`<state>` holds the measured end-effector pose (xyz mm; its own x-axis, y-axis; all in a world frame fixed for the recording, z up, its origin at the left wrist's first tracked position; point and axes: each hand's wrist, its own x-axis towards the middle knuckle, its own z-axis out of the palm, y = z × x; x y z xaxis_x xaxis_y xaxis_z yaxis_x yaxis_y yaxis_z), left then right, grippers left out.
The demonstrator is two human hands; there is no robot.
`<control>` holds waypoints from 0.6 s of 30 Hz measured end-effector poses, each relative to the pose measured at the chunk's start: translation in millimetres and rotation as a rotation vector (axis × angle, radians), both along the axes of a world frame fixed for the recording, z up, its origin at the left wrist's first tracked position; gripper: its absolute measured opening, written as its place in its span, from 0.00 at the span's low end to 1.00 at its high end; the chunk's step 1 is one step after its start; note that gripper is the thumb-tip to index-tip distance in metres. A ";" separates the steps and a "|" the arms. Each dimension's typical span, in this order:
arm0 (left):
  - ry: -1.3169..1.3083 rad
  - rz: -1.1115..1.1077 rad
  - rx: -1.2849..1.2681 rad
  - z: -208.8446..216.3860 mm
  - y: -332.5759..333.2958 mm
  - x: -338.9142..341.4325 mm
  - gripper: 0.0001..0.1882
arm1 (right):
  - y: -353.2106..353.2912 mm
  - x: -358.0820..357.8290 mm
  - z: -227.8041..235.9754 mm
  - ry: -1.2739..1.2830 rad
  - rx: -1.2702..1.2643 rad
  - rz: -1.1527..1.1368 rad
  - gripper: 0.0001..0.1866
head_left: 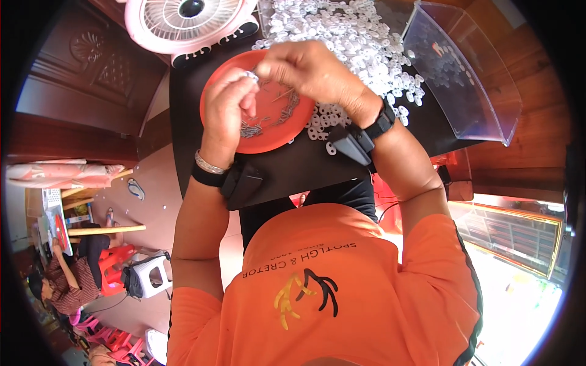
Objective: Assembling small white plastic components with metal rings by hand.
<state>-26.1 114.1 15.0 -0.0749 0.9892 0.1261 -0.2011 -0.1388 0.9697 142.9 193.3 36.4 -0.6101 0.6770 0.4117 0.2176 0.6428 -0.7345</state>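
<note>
Above a round red plate (pixel 267 146), my two hands meet close together. My left hand (pixel 224 110) is closed, with a small white plastic piece (pixel 251 75) pinched at its fingertips. Just to the right, my right hand (pixel 314 70) is closed in a pinch beside that piece; whatever sits between its fingers is too small to make out. Small grey metal pins or screws (pixel 250 130) lie scattered in the plate. A large heap of white oval pieces with two holes (pixel 360 43) spreads over the black table behind and right of my right hand.
A pink fan (pixel 191 30) stands at the table's far left. At the far right is a clear plastic bin (pixel 470 79) with some white pieces inside. The black table (pixel 293 174) ends in front of my body. Another person (pixel 70 280) sits far left near red stools.
</note>
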 end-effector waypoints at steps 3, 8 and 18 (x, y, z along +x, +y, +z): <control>-0.028 0.129 0.030 4.0 2.5 -6.7 0.10 | 27.4 23.2 10.8 -0.056 0.210 -0.317 0.16; -0.051 0.177 0.018 5.1 5.6 -9.3 0.10 | 59.1 58.6 -9.9 -0.440 0.257 -0.400 0.13; 0.028 0.091 -0.019 1.1 5.1 -12.1 0.09 | 57.9 44.4 -24.6 -0.623 0.289 -0.395 0.09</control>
